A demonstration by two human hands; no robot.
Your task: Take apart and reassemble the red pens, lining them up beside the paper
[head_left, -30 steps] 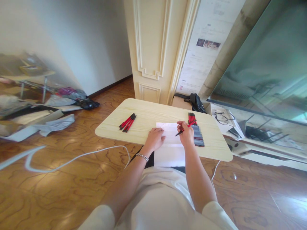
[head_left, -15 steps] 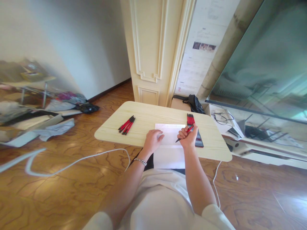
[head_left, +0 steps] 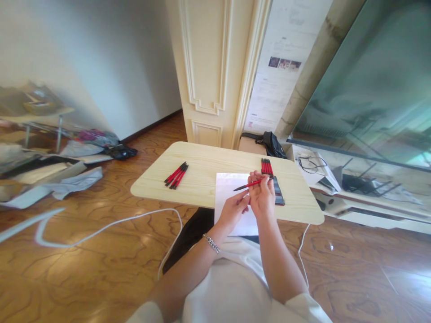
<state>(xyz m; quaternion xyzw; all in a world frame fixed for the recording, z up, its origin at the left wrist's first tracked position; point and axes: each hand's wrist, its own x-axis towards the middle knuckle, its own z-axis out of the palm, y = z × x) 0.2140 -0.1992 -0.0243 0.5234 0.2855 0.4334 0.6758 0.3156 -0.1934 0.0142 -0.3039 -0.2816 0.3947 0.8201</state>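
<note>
A red and black pen [head_left: 251, 184] lies across the upturned fingers of my right hand [head_left: 261, 197], its dark tip pointing left. My right thumb rests over the pen's other end. My left hand [head_left: 234, 213], with a chain bracelet on its wrist, touches the right palm from the left. Its fingers are curled together, and what they pinch, if anything, is hidden. Under both hands lies a sheet of white paper [head_left: 224, 184], reaching over the table's near edge. Just beyond my right hand is a row of red pens [head_left: 267, 167], with a dark flat phone-like object [head_left: 279, 193] beside the hand.
Several more red pens [head_left: 177, 175] lie in a bunch on the left of the pale wooden table [head_left: 202, 154]. A white cable [head_left: 111, 224] runs over the floor. Behind the table are a black bag [head_left: 271, 144] and a cream panelled pillar [head_left: 208, 67].
My right hand has turned palm up, and the pen now lies level across its fingers. My left hand has moved right from the paper's left edge to meet the right hand.
</note>
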